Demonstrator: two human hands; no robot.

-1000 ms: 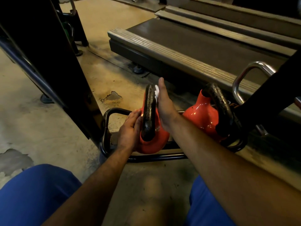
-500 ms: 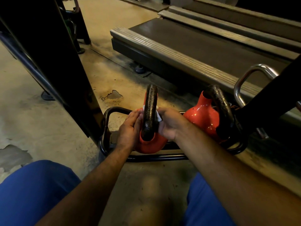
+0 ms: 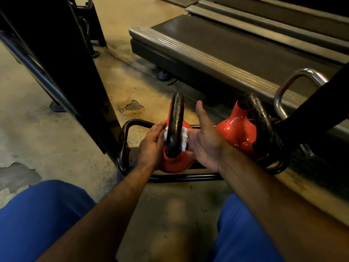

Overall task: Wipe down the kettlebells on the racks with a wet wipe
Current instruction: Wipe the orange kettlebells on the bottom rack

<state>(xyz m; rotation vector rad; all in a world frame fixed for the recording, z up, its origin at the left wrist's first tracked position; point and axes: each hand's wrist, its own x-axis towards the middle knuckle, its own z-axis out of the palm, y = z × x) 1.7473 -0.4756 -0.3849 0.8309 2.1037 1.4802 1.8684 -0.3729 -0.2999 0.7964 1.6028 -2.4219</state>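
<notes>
Fingers of my left hand (image 3: 151, 143) and right hand (image 3: 204, 140) pinch the wipe (image 3: 184, 138) through the kettlebell (image 3: 174, 146) handle, right thumb spread, to scrub its underside.

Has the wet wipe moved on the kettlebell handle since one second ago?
Yes. The wet wipe has gone down, from near the top of the black handle to its lower part, just above the red body.

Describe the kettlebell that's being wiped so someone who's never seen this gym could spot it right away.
Find the low black tubular rack on the concrete floor in front of the treadmill. Two red kettlebells with black handles sit on it. The one being wiped is nearer the rack's rounded end, between both hands, with a white wet wipe threaded through its handle; the other kettlebell has neither.
</notes>
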